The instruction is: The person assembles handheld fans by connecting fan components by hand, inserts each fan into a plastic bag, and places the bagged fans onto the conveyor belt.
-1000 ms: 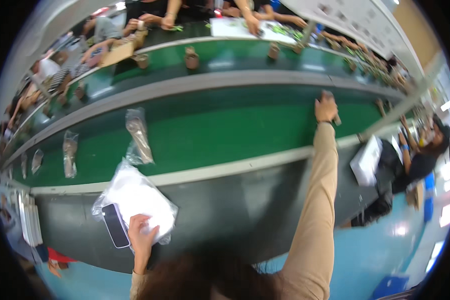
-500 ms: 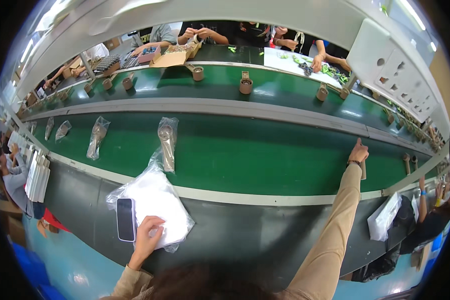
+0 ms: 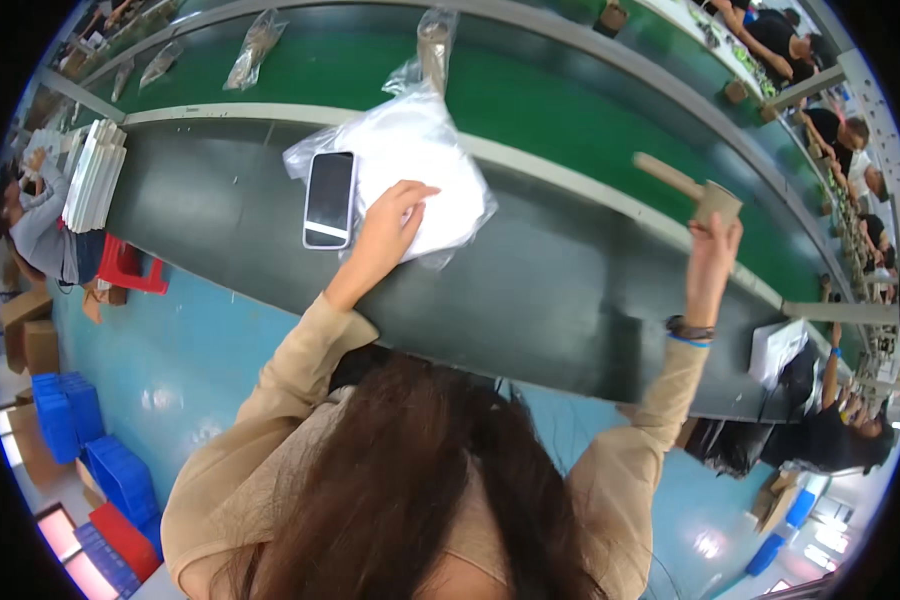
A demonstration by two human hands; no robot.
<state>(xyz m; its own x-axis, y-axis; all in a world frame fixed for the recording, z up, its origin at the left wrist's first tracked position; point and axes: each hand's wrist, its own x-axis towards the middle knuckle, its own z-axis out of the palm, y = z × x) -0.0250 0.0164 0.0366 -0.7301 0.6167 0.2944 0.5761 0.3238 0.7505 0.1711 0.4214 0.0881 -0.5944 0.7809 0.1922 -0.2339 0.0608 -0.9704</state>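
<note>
My right hand (image 3: 710,262) holds a taupe handheld fan (image 3: 718,203) by its round head, with the handle pointing away to the far left. It is raised over the near edge of the green conveyor belt. My left hand (image 3: 382,232) rests on a pile of clear plastic bags (image 3: 435,150), its fingers partly stretched out across the top. A phone (image 3: 330,200) with a dark screen and pale case lies on the pile's left side. Beyond the bags, a bagged fan (image 3: 434,50) lies on the belt.
More bagged fans (image 3: 257,48) lie on the belt (image 3: 550,120) at far left. White flat pieces (image 3: 95,178) stand at the worktop's left end. At right are a white bag (image 3: 776,350) and a co-worker (image 3: 830,435). A red stool (image 3: 130,265) and blue crates (image 3: 68,410) stand on the floor.
My right hand has come back from the far side of the belt, and the fan now shows clearly in it. My left hand stays on the bags. The view has tilted down and turned.
</note>
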